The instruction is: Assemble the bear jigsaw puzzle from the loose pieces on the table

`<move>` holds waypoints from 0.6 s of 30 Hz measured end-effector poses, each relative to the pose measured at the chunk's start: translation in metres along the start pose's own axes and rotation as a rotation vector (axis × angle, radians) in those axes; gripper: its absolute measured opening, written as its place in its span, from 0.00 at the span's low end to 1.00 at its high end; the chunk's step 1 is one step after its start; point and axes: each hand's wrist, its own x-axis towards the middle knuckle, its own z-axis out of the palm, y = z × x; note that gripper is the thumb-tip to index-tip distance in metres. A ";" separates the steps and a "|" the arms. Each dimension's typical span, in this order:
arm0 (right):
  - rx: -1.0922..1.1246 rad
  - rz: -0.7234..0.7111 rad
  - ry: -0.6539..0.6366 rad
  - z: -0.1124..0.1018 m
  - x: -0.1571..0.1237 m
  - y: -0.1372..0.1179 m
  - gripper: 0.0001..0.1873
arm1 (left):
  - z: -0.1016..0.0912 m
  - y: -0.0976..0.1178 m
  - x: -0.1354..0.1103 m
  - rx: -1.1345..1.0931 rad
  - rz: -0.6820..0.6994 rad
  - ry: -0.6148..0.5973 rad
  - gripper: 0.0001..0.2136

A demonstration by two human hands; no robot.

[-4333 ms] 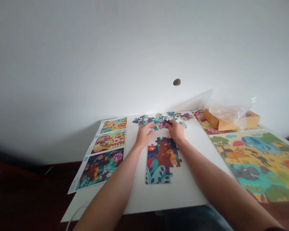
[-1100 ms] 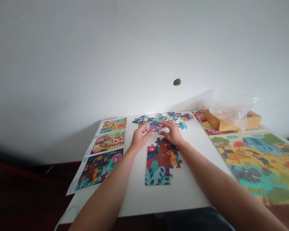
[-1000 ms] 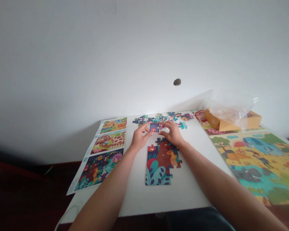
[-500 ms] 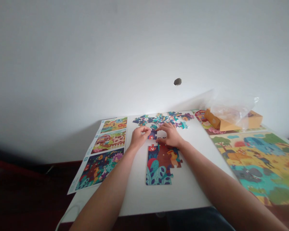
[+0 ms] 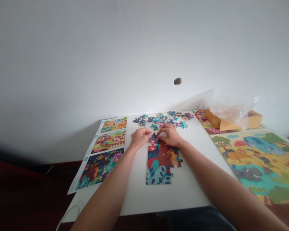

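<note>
1. Head view: the puzzle piece point(image 5: 153, 139) points a knob toward the far side; it looks nearly square, so I cannot tell a long axis.
2. The partly built puzzle point(image 5: 159, 165) has its long axis running near to far, with a straight left edge and a stepped right one.
3. The piece sits at the built part's far left corner; I cannot tell whether they are locked together.
4. The left hand point(image 5: 141, 137) pinches the piece at its left edge; the right hand point(image 5: 170, 135) grips its right edge with bent fingers.
5. Loose pieces point(image 5: 161, 119) lie just beyond both hands.
6. White tabletop point(image 5: 144, 203) stretches from the built part to the near edge, and leftward to the picture sheet point(image 5: 106, 141).
</note>
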 end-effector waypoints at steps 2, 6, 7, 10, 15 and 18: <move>-0.006 -0.001 -0.011 0.001 0.000 0.000 0.06 | -0.001 0.004 -0.002 0.048 -0.024 0.000 0.05; -0.020 -0.003 -0.025 0.001 0.000 -0.001 0.07 | -0.003 0.011 -0.004 0.126 -0.069 -0.012 0.05; -0.022 -0.002 -0.026 0.001 0.000 -0.001 0.07 | -0.003 0.013 -0.004 0.143 -0.077 -0.015 0.05; -0.026 -0.004 -0.026 0.001 0.000 -0.002 0.07 | -0.004 0.015 -0.005 0.171 -0.089 -0.018 0.05; -0.024 -0.004 -0.022 0.002 -0.001 -0.001 0.07 | -0.004 0.016 -0.004 0.164 -0.056 -0.013 0.05; -0.020 -0.007 -0.018 0.003 0.000 -0.001 0.07 | -0.003 0.013 -0.004 0.177 -0.037 -0.004 0.05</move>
